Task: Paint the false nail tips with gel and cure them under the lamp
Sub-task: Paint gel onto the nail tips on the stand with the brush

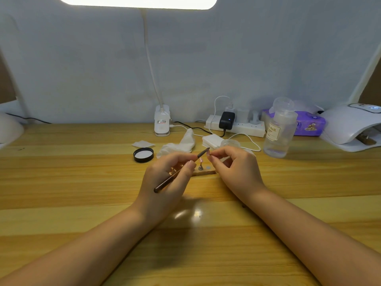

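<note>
While the left hand grips a dark brush pen-fashion, thumb and fingers closed round its shaft, the bristle end slants up and to the right toward a small pinkish nail tip. That tip is pinched between thumb and forefinger of the right hand, raised a little above the table; the brush end sits just beside it, and whether the two touch is too fine to tell. Below the hands, on a thin brown strip, another pink tip stands on a small stand, with a round grey disc just beside it. More of the strip is hidden behind the left hand.

Behind the hands lie a crumpled white cloth, a stack of white pads and a small clear jar, with a black lid lying open side up to the left. A clear pump bottle stands to the right, and farther right, at the table's edge, sits the white curing lamp. A desk lamp's base and a power strip sit along the back wall.
</note>
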